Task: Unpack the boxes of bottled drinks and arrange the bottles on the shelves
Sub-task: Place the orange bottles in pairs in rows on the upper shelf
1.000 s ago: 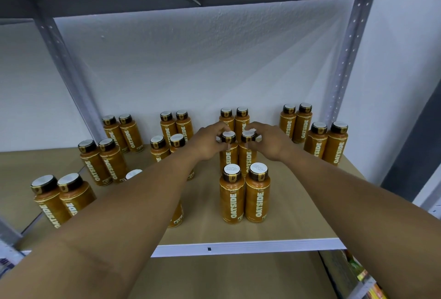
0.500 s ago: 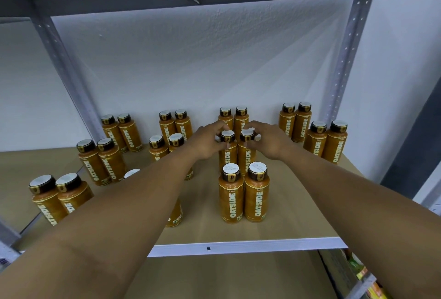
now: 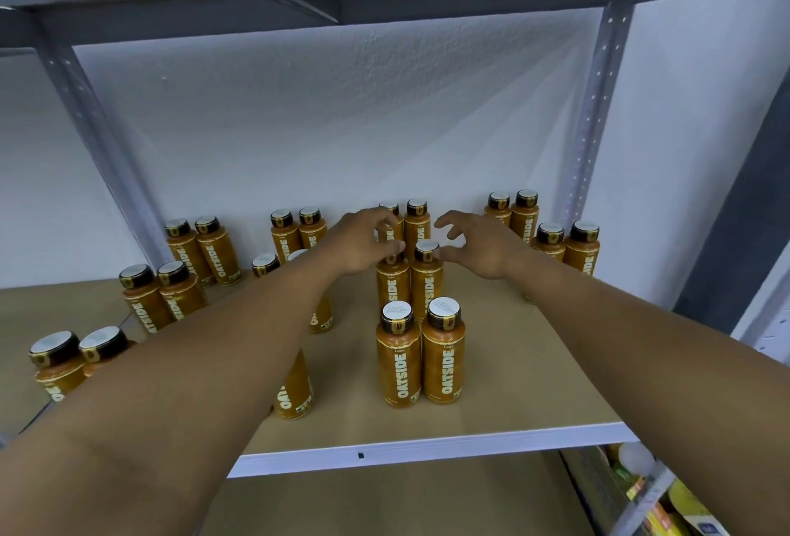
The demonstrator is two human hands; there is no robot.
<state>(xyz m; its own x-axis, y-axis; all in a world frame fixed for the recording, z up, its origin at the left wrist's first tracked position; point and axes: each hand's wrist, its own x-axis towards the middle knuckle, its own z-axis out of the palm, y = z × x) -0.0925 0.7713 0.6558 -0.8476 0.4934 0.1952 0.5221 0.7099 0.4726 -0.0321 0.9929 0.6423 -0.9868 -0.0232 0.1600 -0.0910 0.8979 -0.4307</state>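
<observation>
Change since the earlier frames: the left hand (image 3: pixel 363 242) has let go of the cap. Its fingers are loosely curled and raised, holding nothing. The thumb lies across the cap of the left bottle in the middle pair (image 3: pixel 427 283); whether it touches cannot be resolved. The right hand (image 3: pixel 481 246) has also released. Its fingers are spread, half-curled and empty, with the thumb tip just beside the right bottle's white cap.

The middle pair of Oatside bottles stands at the centre of the shelf board (image 3: pixel 513 386). Both are upright with long axis vertical, caps up, labels facing 6 o'clock and bodies touching.

Surroundings:
- At 9 o'clock, further pairs (image 3: pixel 158 300) step back toward the grey upright (image 3: pixel 94 129).
- The left forearm (image 3: pixel 239 343) crosses at 8 o'clock and partly hides bottles there.
- The front pair (image 3: pixel 397 364) stands at 6 o'clock.
- The back pair (image 3: pixel 417 223) stands at 12 o'clock by the wall, partly behind the left fingers.
- At 2–3 o'clock are two right-hand pairs (image 3: pixel 583 249); the right wrist overlaps the nearer one.
</observation>
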